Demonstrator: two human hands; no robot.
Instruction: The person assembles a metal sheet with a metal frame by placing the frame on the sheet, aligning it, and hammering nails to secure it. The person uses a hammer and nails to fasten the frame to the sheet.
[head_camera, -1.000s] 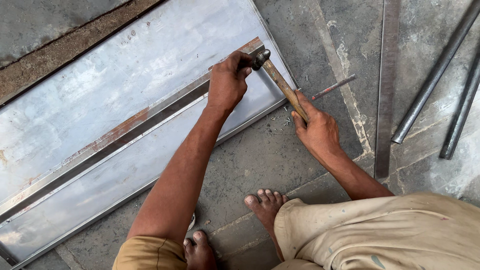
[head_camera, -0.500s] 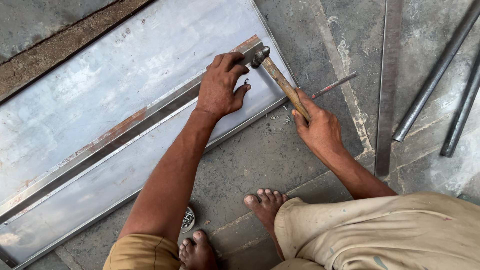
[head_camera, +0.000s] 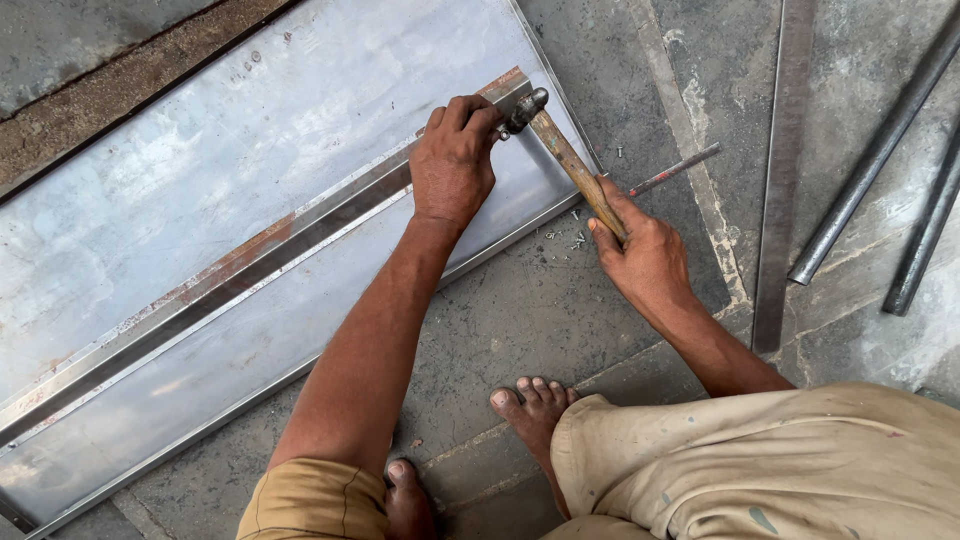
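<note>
Head view: your right hand (head_camera: 645, 255), right of centre, is closed around the wooden handle of a hammer (head_camera: 570, 160), whose head sits at the end of a metal strip (head_camera: 250, 265). Your left hand (head_camera: 455, 160) presses curled fingers on that strip, which lies across a steel sheet (head_camera: 200, 150) on the floor (head_camera: 520, 310). A thin rod (head_camera: 675, 170) lies beside.

Soft, even daylight; faint glare on the metal sheet (head_camera: 250, 170); sharp focus throughout.
</note>
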